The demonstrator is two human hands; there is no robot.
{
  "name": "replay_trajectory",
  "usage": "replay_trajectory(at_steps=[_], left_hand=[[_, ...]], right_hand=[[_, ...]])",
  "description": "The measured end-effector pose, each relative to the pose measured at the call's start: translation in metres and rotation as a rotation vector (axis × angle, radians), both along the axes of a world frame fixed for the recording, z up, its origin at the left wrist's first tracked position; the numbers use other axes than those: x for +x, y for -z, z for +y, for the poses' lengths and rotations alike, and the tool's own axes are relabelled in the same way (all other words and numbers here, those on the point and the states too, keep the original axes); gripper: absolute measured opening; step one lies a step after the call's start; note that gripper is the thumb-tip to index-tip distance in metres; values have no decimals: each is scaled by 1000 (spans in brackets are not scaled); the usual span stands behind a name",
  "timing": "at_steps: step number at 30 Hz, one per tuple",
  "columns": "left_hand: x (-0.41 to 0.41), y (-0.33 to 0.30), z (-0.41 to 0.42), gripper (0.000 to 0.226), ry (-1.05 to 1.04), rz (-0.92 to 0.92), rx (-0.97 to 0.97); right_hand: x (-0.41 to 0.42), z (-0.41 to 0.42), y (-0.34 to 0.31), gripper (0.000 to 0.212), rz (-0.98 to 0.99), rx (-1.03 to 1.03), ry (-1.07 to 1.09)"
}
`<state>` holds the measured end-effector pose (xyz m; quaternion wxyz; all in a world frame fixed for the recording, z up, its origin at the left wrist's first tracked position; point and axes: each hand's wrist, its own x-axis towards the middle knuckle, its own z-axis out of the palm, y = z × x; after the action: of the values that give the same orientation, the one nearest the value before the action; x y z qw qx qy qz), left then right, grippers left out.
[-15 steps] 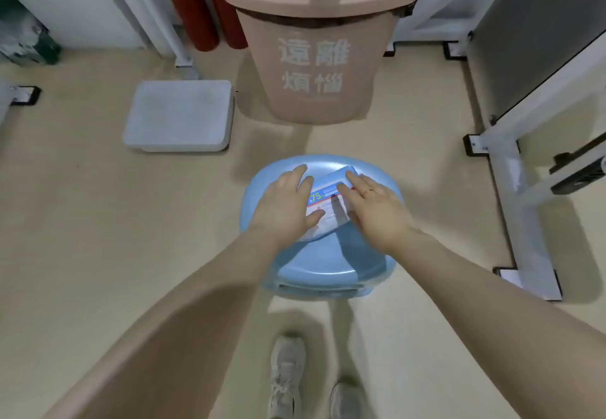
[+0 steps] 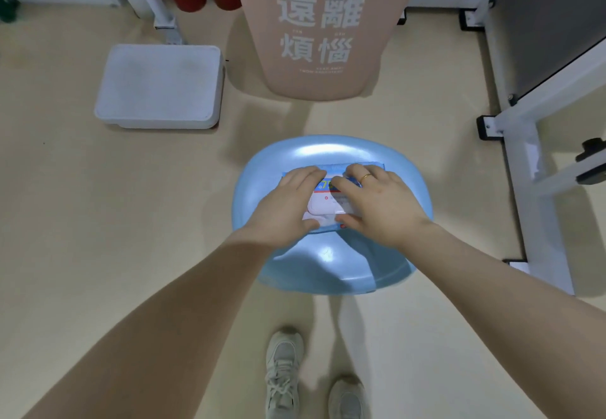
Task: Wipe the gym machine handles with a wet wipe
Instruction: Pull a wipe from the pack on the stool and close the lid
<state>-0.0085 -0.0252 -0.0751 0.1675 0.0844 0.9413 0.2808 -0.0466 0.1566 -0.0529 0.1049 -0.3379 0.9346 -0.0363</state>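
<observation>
Underfoot, beige floor (image 2: 82, 221) (blue stool (image 2: 328, 267))

The room is evenly and fairly brightly lit from above, with a slightly warm cast on the pale floor (image 2: 82, 221). Soft-edged shadows fall toward the viewer under the blue stool (image 2: 328, 156) and below the bin (image 2: 321, 41). A white glare patch sits on the stool's far rim, and a smaller one on its near side. The picture is mildly soft overall, with the printed letters on the bin a little fuzzy. Wide-angle distortion bends the white frame (image 2: 531, 116) at the right edge and stretches both forearms.
</observation>
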Motion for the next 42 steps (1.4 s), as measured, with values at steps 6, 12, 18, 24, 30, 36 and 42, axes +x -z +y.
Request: replay_trajectory(at_steps=[6, 12, 18, 24, 30, 36, 42], left_hand=[[-1, 3, -1, 80, -51, -6, 68], [0, -4, 0, 109, -143, -91, 223], [6, 1, -4, 64, -39, -6, 179], [7, 2, -2, 60, -101, -75, 297], [6, 3, -2, 59, -117, -95, 299], [6, 8, -1, 61, -123, -113, 302], [7, 4, 0, 63, -121, -128, 308]], right_hand=[[-14, 0, -17, 40, -129, -40, 33], [-42, -11, -19, 36, -232, -245, 494], [-29, -21, -6, 12, -244, -532, 797], [-12, -16, -12, 22, -168, -89, 126], [-1, -29, -4, 33, 100, 171, -8], [4, -35, -13, 33, 122, 260, -3], [-4, -38, -5, 31, 116, 345, -60]])
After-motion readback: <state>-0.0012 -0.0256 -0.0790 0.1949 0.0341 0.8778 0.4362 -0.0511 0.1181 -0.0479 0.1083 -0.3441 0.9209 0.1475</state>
